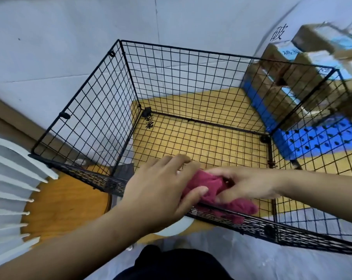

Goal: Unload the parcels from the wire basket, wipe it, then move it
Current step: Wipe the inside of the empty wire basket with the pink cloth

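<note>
Wire basket [90, 110], black, open at the top and with nothing inside it, stands against a pale wall [70, 37] on a yellow mat [201, 136] that shows through its mesh floor.

In the head view, 2 hands meet at the middle of its near rim. The left hand [161, 188] lies palm down over the left end of a dark red cloth [205, 183], its grip closed on the fabric between thumb and fingers. The right hand [246, 184] reaches in from the right, and its grip is clamped on the same cloth with curled fingers. The cloth drapes over the near rim wire, touching it.

The parcels [310, 57], brown cardboard boxes with blue and white labels, are stacked outside the basket, just beyond its right wall, on a blue perforated pallet [316, 138]. They are blurred.

At the left, a white slatted chair back [5, 178] and a round wooden seat [66, 203] sit beside the basket's near left corner.
</note>
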